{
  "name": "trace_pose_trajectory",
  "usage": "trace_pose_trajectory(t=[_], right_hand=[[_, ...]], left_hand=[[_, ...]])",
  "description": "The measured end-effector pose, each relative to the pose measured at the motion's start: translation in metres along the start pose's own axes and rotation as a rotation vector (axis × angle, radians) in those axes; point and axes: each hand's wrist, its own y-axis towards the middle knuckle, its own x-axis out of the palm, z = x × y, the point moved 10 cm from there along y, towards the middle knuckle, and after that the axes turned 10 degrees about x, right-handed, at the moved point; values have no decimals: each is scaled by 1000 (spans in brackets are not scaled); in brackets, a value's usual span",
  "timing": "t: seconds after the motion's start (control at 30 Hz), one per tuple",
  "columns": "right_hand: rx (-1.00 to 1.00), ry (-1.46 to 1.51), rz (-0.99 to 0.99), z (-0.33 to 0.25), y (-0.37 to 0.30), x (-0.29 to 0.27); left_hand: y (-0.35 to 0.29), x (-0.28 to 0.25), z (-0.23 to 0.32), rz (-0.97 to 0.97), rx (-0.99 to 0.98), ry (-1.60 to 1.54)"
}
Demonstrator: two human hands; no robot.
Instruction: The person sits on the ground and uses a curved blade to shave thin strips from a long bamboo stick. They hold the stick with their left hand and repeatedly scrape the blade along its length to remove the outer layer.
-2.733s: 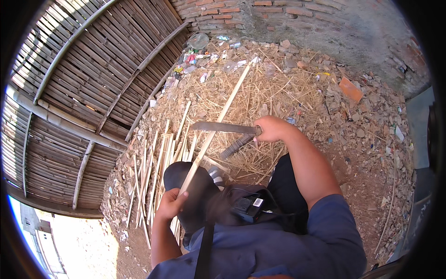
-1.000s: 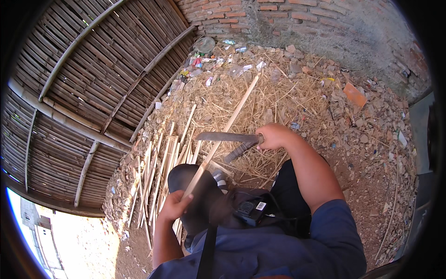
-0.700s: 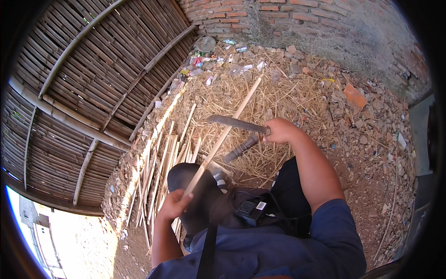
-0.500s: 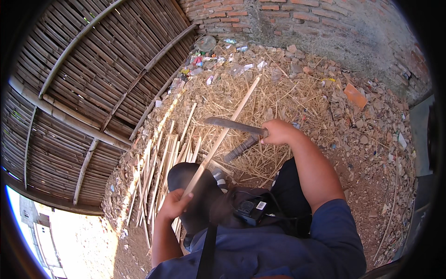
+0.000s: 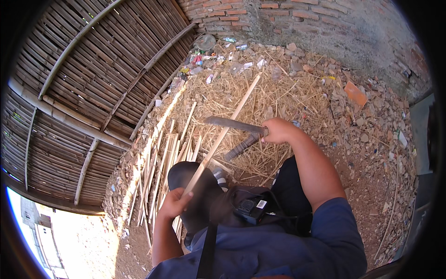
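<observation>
My left hand (image 5: 173, 203) is closed round the near end of a long pale bamboo strip (image 5: 239, 107), which slants away from me over my left knee to the far right. My right hand (image 5: 278, 131) grips a machete (image 5: 239, 124) by its handle end. The dark blade points left and crosses the strip near its middle; whether the two touch I cannot tell. Below the blade, a dark, ridged, rod-shaped piece (image 5: 241, 148) slants down from near my right hand; its upper end is partly hidden.
Several split bamboo strips (image 5: 165, 160) lie in a heap at my left. Straw-like shavings (image 5: 283, 93) cover the ground ahead, with rubble and litter (image 5: 367, 135) around them. A bamboo-slat wall (image 5: 102, 60) rises on the left, a brick wall (image 5: 316, 23) at the back. A black device (image 5: 251, 209) rests in my lap.
</observation>
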Motion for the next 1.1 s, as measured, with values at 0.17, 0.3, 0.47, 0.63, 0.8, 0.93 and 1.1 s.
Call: trace_pose_trajectory(t=[0.17,0.3,0.47,0.63,0.8,0.93,1.1], right_hand=[[-25,18,7,2,2,2],[-23,31,-27,-3,-1,1],[-4,11,13,-3,-2,-2],[-5,16,19,-7,-5,-5],[-5,33,-15,-5,-2,1],[-8,21,-29,-8,-3,0],[-26,66,2,-5,-2,0]], left_hand=[[0,0,-2,4,5,-10],[-1,0,1,-3,0,-16],[-1,1,6,-6,2,-3],[-2,0,4,8,-22,-8],[-2,2,3,18,-39,-44],[-2,2,3,16,-26,-63],[-1,2,2,0,-15,-68]])
